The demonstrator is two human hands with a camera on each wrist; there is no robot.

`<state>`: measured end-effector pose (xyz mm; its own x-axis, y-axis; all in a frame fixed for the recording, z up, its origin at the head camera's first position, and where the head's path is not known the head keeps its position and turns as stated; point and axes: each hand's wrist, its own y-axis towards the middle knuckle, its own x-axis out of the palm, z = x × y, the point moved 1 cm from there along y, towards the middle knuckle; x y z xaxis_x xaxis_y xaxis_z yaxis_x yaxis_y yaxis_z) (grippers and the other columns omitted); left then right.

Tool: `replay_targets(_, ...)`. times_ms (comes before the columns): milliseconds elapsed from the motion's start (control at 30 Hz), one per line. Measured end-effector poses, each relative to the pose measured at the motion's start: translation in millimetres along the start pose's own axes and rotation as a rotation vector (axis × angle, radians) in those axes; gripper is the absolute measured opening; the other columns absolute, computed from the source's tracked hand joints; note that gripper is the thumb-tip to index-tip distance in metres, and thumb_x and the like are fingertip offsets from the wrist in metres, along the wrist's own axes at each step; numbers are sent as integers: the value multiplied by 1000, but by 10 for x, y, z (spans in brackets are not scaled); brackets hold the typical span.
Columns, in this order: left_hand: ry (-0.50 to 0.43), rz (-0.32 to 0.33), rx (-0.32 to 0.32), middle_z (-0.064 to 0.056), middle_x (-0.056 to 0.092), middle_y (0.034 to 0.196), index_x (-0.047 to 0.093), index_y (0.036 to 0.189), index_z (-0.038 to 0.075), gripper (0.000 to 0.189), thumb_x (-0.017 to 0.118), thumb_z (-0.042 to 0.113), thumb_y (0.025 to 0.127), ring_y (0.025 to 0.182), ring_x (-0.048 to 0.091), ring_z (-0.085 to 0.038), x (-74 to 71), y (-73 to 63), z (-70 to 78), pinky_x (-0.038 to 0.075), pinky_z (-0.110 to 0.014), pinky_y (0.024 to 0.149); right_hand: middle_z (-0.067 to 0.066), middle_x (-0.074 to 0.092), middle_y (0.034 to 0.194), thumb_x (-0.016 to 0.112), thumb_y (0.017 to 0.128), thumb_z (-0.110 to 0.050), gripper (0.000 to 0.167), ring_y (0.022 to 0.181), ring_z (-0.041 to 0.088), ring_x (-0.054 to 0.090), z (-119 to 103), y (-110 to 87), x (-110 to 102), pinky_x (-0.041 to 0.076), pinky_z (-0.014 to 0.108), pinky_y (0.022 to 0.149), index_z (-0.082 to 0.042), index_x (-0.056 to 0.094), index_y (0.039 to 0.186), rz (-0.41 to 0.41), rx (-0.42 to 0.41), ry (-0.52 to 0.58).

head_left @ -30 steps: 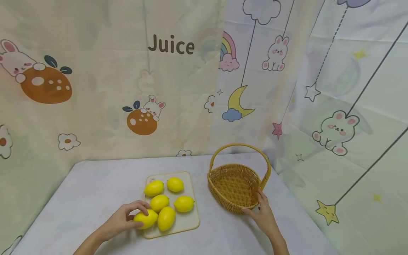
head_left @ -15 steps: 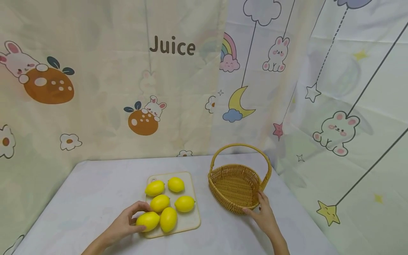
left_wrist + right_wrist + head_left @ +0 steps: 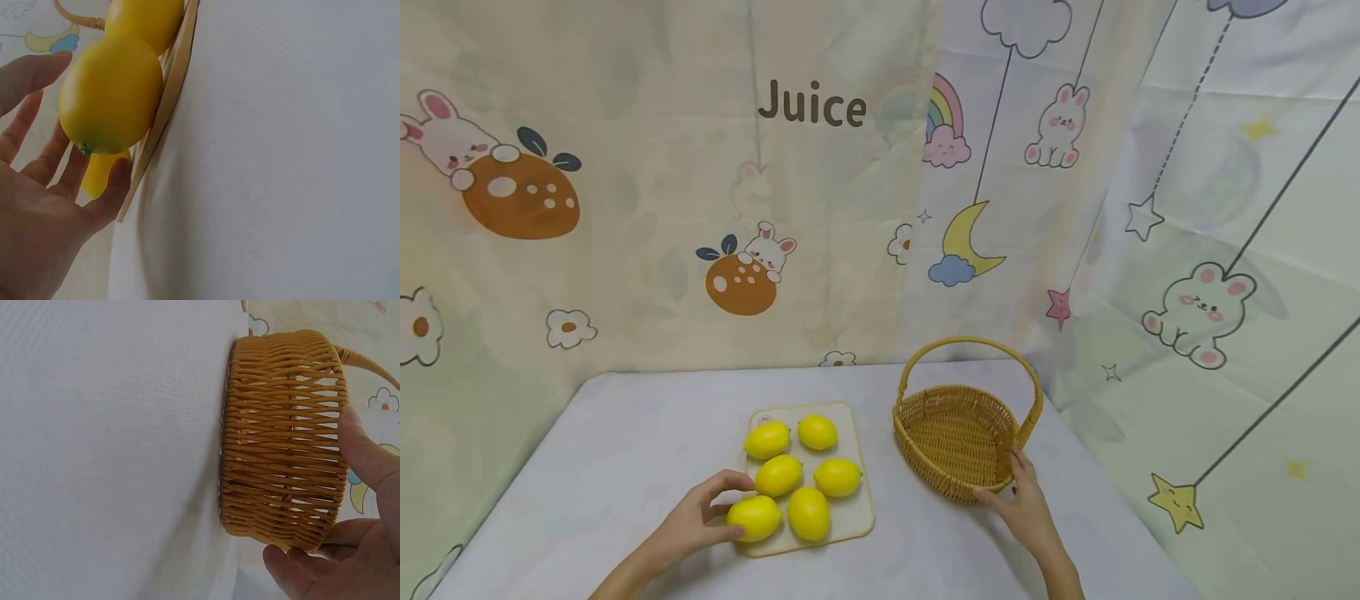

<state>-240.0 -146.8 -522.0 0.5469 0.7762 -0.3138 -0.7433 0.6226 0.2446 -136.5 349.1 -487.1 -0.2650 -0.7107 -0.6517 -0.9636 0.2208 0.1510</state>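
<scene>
On a pale cutting board [image 3: 850, 521] lie several yellow lemons. My left hand [image 3: 688, 521] is curved around the lemon [image 3: 755, 518] at the board's near left corner, the thumb right at its near side and the index finger arched above it. In the left wrist view, gaps show between that lemon [image 3: 112, 94] and the spread fingers. A second lemon [image 3: 808, 514] sits just right of it. With my right hand [image 3: 1026, 512] I hold the near right rim of a wicker basket [image 3: 955, 433], thumb and fingers set apart along it.
The basket's tall handle [image 3: 970, 340] arches over its far side. A white cloth covers the table [image 3: 647, 425], and patterned curtains [image 3: 647, 167] rise right behind its back edge and along the right side.
My left fingers have loosened from the lemon, and the index finger has lifted off it. Both near lemons have shifted slightly right on the board. My right hand stays at the basket.
</scene>
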Motion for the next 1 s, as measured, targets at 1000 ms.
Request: replay_targets(1000, 117, 187, 19, -23, 60, 125, 60, 123, -3, 26, 55, 9, 101, 115, 54, -7, -200, 51, 202, 47, -31, 95, 39, 19, 153, 80, 84, -25, 94, 139, 58, 19, -265, -45, -72, 25, 67, 109, 22, 25, 144, 40, -75, -126)
